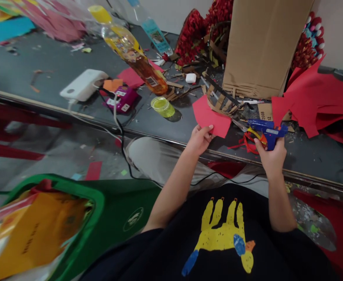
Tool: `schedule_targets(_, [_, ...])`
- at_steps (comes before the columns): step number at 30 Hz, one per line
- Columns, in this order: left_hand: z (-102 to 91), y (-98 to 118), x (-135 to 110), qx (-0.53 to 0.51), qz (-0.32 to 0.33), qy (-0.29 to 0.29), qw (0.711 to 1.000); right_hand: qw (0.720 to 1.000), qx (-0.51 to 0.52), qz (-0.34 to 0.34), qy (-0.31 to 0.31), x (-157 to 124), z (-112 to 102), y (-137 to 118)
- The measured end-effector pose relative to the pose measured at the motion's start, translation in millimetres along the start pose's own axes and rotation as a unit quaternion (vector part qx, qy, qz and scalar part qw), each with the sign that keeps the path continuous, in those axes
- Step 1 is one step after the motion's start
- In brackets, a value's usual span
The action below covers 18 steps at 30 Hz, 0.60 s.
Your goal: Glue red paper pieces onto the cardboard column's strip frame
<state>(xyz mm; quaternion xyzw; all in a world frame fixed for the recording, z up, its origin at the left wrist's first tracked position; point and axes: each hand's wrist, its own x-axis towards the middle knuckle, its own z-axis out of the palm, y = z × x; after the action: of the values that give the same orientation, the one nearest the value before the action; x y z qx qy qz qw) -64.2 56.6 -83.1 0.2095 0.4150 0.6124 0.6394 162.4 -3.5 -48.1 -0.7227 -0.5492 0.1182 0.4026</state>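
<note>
My left hand point(201, 139) pinches the lower edge of a red paper piece point(209, 116) between thumb and fingers. A curved frame of cardboard strips point(222, 100) lies against the paper's upper right side; I cannot tell whether they are joined. My right hand point(272, 156) is closed around the handle of a blue glue gun point(265, 127), whose nozzle points left. Just under the gun lie scissors point(253, 134) with yellow and orange handles, partly hidden. Red paper scraps point(248, 144) sit beside them at the table's front edge.
A tilted-looking drink bottle point(133, 54), a small yellow-green cup point(162, 106), a purple power socket point(123, 99) and a white box point(82, 85) stand left. A tall cardboard piece point(262, 47) rises behind; red sheets point(320, 97) lie right. A green bin point(101, 207) is below left.
</note>
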Motion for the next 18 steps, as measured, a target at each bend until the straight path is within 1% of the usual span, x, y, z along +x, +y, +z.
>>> schedule_targets(4, [-1.3,1,-2,0.017,-0.006,-0.006,1.0,0.999,-0.036,-0.011,0.009,-5,13,-4])
schedule_targets(7, [-0.9,2,-3,0.023,-0.009,-0.006,1.0,0.999,-0.047,-0.019,0.016,-7,18,-7])
schedule_targets(14, [0.6,4,-3,0.029,-0.012,-0.013,0.999,0.997,-0.063,-0.034,0.014,-10,20,-10])
schedule_targets(18, [1.4,4,-4,0.026,-0.01,-0.015,0.999,0.996,-0.08,-0.03,0.006,-10,20,-10])
